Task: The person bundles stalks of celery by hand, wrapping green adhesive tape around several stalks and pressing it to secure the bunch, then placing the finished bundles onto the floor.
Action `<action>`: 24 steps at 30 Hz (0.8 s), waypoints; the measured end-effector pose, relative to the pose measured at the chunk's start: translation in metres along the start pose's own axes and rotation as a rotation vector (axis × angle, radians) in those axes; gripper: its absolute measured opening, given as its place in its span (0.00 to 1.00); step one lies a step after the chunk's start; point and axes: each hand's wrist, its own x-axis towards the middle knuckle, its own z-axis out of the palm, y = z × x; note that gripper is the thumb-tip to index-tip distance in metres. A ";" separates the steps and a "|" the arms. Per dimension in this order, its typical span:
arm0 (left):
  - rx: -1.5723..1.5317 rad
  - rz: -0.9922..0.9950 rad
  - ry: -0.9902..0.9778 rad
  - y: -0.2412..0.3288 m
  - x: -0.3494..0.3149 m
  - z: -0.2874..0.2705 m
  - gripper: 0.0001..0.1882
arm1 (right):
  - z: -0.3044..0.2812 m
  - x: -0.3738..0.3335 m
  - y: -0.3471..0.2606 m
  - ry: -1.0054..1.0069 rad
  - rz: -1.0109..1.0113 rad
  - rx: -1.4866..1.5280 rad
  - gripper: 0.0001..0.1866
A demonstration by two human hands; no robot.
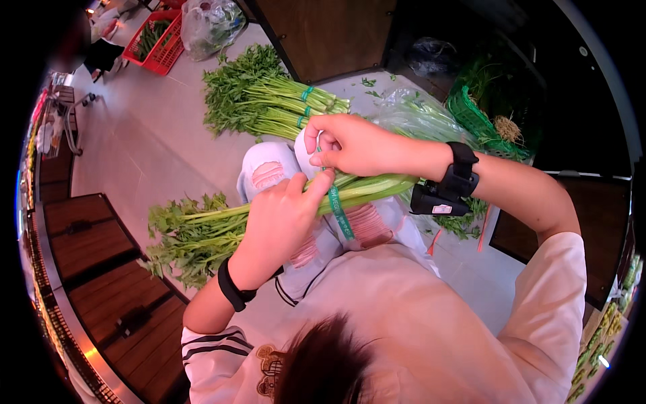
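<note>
Across my lap lies a bunch of celery (383, 190), its leaves to the left and its pale stalks to the right. My left hand (281, 212) is closed around the stalks near their middle, the thumb pressing close to a green printed tape (342, 214). That tape goes round the bunch, and one end hangs down on the near side. Just above the stalks, my right hand (353, 143) is closed in a pinch on the tape's upper end; the fingers partly hide it.
Beyond my knees, several taped celery bunches (272, 97) lie on the floor beside a clear plastic bag (412, 111). A green basket (481, 121) stands at the right. Far left are a red basket (176, 42) of green vegetables and a filled plastic bag (214, 28). Dark wooden cabinets (111, 269) line the left.
</note>
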 end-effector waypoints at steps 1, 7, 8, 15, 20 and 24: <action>0.041 0.020 -0.040 0.002 0.000 0.002 0.26 | -0.002 0.000 0.003 -0.009 0.008 0.006 0.08; -0.061 -0.030 -0.033 0.008 0.013 0.006 0.26 | -0.020 0.000 0.004 -0.068 0.025 -0.054 0.07; -0.062 -0.031 -0.033 0.008 0.014 0.006 0.26 | -0.021 0.000 0.004 -0.069 0.026 -0.054 0.07; -0.154 -0.114 -0.042 0.007 0.020 -0.002 0.30 | -0.029 -0.001 0.007 -0.008 -0.051 -0.140 0.07; -0.233 -0.214 0.005 -0.004 0.015 -0.003 0.29 | -0.038 -0.046 -0.025 0.717 -0.477 -0.207 0.11; -0.339 -0.362 0.008 -0.026 0.012 -0.002 0.26 | 0.031 -0.066 0.011 1.055 -0.448 0.128 0.32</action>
